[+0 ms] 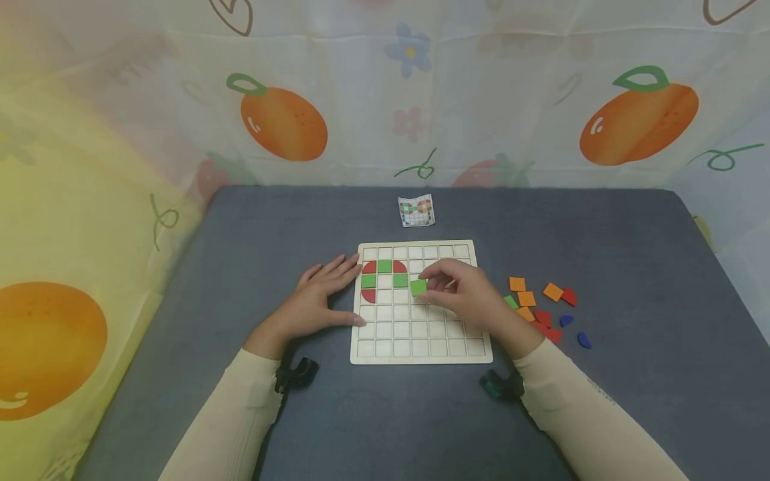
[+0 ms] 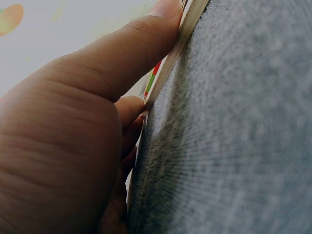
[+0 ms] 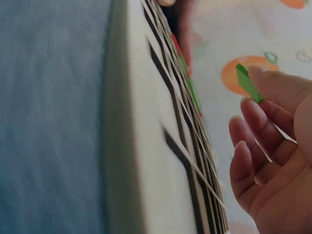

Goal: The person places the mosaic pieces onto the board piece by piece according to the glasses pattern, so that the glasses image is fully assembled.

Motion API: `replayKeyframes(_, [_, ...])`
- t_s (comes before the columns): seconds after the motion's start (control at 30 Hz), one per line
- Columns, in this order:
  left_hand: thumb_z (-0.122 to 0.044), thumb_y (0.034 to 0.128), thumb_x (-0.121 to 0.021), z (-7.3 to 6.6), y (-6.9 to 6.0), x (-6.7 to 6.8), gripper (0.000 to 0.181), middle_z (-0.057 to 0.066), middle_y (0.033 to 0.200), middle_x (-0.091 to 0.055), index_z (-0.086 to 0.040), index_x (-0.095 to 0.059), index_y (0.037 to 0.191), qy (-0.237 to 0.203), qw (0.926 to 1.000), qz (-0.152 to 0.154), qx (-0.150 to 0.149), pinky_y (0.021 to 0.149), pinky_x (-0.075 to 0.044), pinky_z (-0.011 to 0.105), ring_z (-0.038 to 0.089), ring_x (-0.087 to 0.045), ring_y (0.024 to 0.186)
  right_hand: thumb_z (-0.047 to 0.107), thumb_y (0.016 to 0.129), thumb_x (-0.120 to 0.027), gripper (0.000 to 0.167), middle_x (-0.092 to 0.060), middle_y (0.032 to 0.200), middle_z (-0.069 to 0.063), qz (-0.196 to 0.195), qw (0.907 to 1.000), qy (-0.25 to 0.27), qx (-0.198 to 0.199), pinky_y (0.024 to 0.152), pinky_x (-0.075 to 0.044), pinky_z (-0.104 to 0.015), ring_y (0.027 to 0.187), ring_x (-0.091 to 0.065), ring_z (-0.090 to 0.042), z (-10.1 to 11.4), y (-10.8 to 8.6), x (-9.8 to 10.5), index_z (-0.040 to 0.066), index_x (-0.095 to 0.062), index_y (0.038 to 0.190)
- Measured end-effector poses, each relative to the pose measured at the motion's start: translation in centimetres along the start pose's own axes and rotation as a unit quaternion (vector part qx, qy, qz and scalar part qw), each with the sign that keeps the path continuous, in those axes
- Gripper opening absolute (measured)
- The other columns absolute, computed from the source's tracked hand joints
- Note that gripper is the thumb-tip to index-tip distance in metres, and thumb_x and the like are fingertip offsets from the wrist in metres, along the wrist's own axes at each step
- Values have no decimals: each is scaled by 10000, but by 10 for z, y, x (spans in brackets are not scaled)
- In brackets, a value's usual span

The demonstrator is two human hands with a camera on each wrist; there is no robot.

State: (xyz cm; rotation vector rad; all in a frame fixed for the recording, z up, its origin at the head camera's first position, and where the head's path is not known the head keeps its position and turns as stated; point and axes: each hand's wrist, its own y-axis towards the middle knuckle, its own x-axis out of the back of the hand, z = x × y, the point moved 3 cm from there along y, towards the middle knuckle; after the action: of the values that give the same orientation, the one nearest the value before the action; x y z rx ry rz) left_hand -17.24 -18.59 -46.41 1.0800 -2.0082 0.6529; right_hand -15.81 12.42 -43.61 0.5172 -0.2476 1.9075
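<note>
A square grid board [image 1: 421, 347] lies on the dark table, with red quarter pieces and green squares in its upper left cells. My right hand [image 1: 466, 294] pinches a green square [image 1: 418, 287] between thumb and fingertips; the right wrist view shows this green square [image 3: 249, 84] held clear of the board [image 3: 146, 146]. My left hand [image 1: 309, 304] rests at the board's left edge, thumb and fingers spread and touching it. In the left wrist view the left thumb [image 2: 131, 53] lies against the board's edge [image 2: 168, 63].
Right of the board lie loose orange squares [image 1: 517, 284], red pieces [image 1: 543, 317], blue pieces [image 1: 584, 340] and a green piece [image 1: 510, 302], partly beside my right wrist. Behind the board is a small printed card [image 1: 416, 211]. A patterned curtain [image 1: 409, 87] hangs behind the table [image 1: 271, 220].
</note>
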Motion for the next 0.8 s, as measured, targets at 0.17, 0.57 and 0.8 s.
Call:
replayKeyframes(0.17, [-529, 854, -928, -1, -1, 1, 1096, -49, 1780, -238, -153, -357, 1712, -23, 10000, 1, -57, 1266, -7, 583, 223, -102, 1655, 109, 936, -894, 258, -694, 985, 43, 74, 9997, -172, 132, 845, -556, -385, 936, -646, -176, 5, 6, -16, 93, -791, 1172])
replayKeyframes(0.57, [-518, 862, -927, 1, 0, 1, 1082, -54, 1778, -241, -152, -364, 1710, 2, 10000, 3, -81, 1267, -4, 585, 217, -110, 1653, 222, 982, -862, 259, -638, 948, 61, 430, 9930, -1099, -62, 782, -514, -383, 829, -573, -168, 12, 18, -44, 105, -773, 1194])
replayKeyframes(0.8, [-534, 858, -925, 2, 0, 0, 1080, -66, 1775, -247, -161, -375, 1708, -6, 10000, -16, -84, 1267, -10, 588, 215, -119, 1652, 230, 988, -850, 255, -611, 891, 57, 366, 9855, -1643, -185, 786, -511, -378, 815, -578, -155, 20, 24, -56, 94, -770, 1188])
